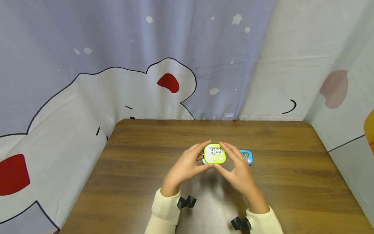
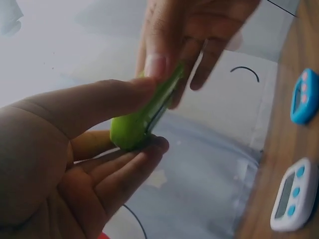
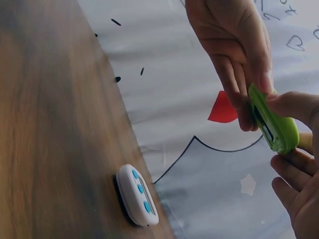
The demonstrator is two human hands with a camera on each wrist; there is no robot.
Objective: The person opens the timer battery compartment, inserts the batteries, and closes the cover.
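A green digital timer (image 1: 215,154) is held up above the table, its screen and buttons facing the head camera. My left hand (image 1: 186,164) pinches its left side between thumb and fingers. From the other side my right hand (image 1: 238,170) grips it likewise, thumb at the lower edge and fingers at the top. Both wrist views show the green timer (image 2: 137,122) edge-on between the two hands. Behind the right hand lies a blue timer (image 1: 249,157), partly covered. A white timer (image 2: 295,196) with blue buttons lies on the table, mostly hidden behind the green one in the head view.
The brown wooden table (image 1: 140,156) carries the blue and white timers beyond the hands. A patterned curtain (image 1: 117,39) hangs along the table's back and sides. Small black blocks (image 1: 187,202) sit at both wrists, by the cream sleeves (image 1: 165,208).
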